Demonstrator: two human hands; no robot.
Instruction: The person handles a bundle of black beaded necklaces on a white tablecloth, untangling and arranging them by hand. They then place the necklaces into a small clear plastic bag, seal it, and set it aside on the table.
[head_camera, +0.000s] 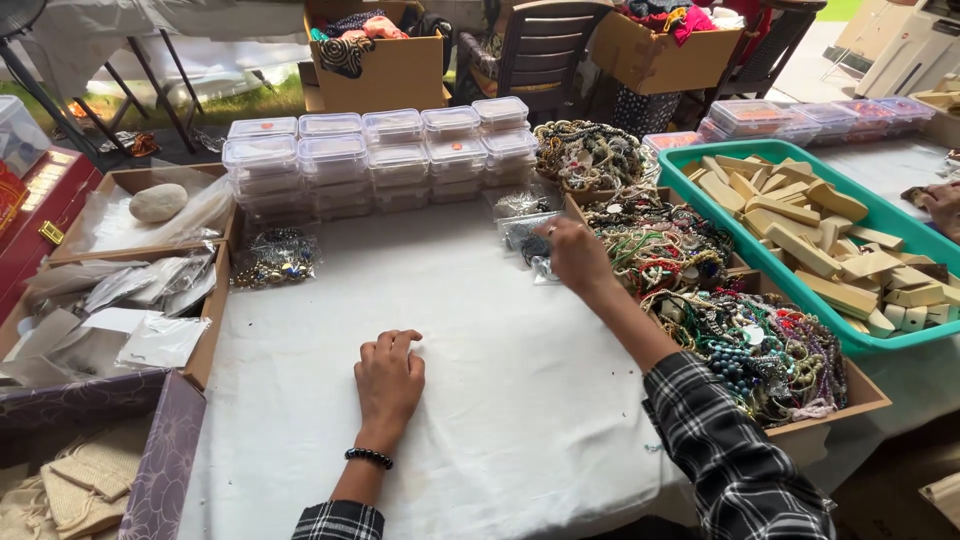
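Several small clear plastic packets (528, 232) are lying in a loose heap on the white cloth (500, 400), just beside the front corner of the cardboard tray of beaded jewellery (690, 255), and the right hand (578, 255) is reaching onto them. Its fingers are curling down over the nearest packet at the heap's edge, but the back of the hand is hiding the fingertips, so I cannot tell whether anything is actually being pinched. Judging by their look, these packets are feather-light, limp and slick, with a small hard lump of jewellery shifting inside each; pinching a top corner or the sealed edge between thumb and forefinger is probably giving the surest hold, since a flat press is likely sliding them over the cloth. Nearer the body, the left hand (388, 385) is resting palm-down on the cloth, fingers loosely bent and holding nothing, a black bead bracelet (369, 458) sitting on its wrist. Behind the heap, stacked clear lidded boxes (380, 160) are standing in rows, and to the right a teal tray of pale wooden blocks (820, 235) is sitting beyond the beads.
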